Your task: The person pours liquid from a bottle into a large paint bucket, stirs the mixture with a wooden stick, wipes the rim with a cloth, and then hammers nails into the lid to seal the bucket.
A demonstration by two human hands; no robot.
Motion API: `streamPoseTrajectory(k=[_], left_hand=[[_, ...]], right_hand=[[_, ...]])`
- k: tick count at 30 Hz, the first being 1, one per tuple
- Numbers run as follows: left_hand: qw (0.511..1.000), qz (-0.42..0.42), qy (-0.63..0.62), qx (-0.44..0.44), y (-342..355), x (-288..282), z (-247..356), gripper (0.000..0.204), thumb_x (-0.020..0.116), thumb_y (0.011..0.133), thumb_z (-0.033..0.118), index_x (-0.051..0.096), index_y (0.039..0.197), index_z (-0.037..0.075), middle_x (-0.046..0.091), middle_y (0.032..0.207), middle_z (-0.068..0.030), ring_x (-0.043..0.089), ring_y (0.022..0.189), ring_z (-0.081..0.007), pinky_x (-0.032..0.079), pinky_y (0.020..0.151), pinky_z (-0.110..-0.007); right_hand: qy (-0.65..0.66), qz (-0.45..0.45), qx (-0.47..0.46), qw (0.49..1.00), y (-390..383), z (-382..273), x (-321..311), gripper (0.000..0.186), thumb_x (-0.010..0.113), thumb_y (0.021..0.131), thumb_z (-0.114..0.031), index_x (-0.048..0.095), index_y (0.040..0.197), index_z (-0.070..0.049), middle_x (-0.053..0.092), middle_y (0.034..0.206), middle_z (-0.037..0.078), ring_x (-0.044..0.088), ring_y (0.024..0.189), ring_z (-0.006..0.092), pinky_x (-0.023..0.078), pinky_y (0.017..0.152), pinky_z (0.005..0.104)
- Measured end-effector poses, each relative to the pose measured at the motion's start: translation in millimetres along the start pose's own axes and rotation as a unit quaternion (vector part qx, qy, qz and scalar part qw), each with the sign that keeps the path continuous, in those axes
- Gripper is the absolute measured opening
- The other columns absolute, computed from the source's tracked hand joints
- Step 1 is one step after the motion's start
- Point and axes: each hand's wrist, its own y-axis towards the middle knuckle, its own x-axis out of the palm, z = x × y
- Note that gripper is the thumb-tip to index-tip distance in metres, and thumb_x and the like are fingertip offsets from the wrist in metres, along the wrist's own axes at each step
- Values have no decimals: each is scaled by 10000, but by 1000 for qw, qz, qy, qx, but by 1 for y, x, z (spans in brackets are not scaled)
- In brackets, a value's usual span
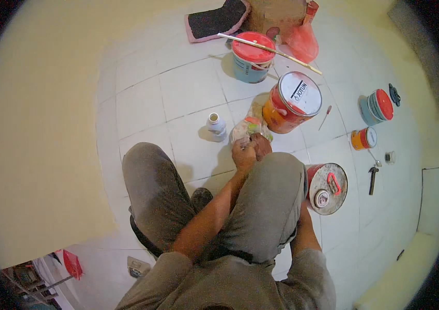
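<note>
Beyond my right knee, both my hands meet at a crumpled clear plastic bag (pixel 251 127) with orange and green patches. My left hand (pixel 243 155) is closed on its near edge. My right hand (pixel 262 146), close against the left, also has its fingers bent round the bag; my knee hides its wrist. A small open bottle (pixel 216 127), white or pale grey, stands upright to the left of the bag. Just behind the bag, on the right, is a large red and orange paint can (pixel 286 107) with a white-topped lid.
Farther back stands a blue bucket (pixel 250 71) with a red lid and a long thin stick (pixel 286 56) across it. Beside my right knee is a red metal drum (pixel 329 190). A small can (pixel 363 139), another bucket (pixel 376 107) and a hammer (pixel 373 180) lie rightward.
</note>
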Motion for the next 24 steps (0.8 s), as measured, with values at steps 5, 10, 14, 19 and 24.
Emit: streamPoseTrajectory(k=[5,10,14,19,24], left_hand=[[968,77,190,142,12,42,-32,502,696,909,286,596,1326,24,572,1391,-221,500,1322,-406,387,1107,-533],[952,36,291,88,4,50,-35,602,652,945,439,570,1396,50,564,1376,-201,467,1339,-408,356,1105,-572],[933,60,331,130,26,5,-65,523,637,968,453,655,1283,36,621,1279,-217,533,1231,-420,382,1071,-539],[955,141,210,154,18,-1,-88,304,689,959,302,719,1046,12,633,1111,-194,576,1067,-391,451,967,-488],[990,141,7,22,0,38,-62,327,639,1009,302,695,952,-16,631,800,-160,605,762,-319,482,735,-420]], right_hand=[[29,16,70,997,-4,23,11,254,618,929,-248,671,1064,-40,707,1034,181,688,1015,364,550,853,501],[197,75,202,957,-12,70,6,262,578,988,-232,678,1114,-25,717,1048,174,689,1022,347,544,861,493],[796,82,389,456,12,14,-53,312,493,1076,-263,640,1202,-18,699,1134,139,676,1032,325,548,883,485],[886,55,376,266,43,-22,-83,362,467,1086,-293,614,1196,19,675,1147,158,650,1049,310,539,916,462],[898,106,327,273,85,-11,-78,529,394,1082,-406,612,1158,71,647,1056,191,601,939,302,519,873,422]])
